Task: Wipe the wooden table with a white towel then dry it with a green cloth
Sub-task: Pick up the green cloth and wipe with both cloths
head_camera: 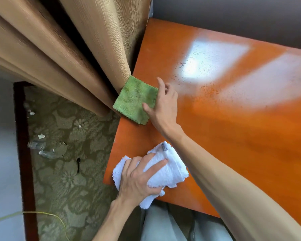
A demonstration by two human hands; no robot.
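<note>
- Pressing my left hand flat on the bunched white towel at the wooden table's near corner; soft, heavier if damp.
- Touching the green cloth, folded at the left edge by the curtain, with my right hand's spread fingers: light, limp; I'd pinch its near edge.

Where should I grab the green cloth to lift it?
Pinch the green cloth at its right edge, coming from the right, where the right hand already rests. It lies flat and folded, its left side against the curtain.
</note>
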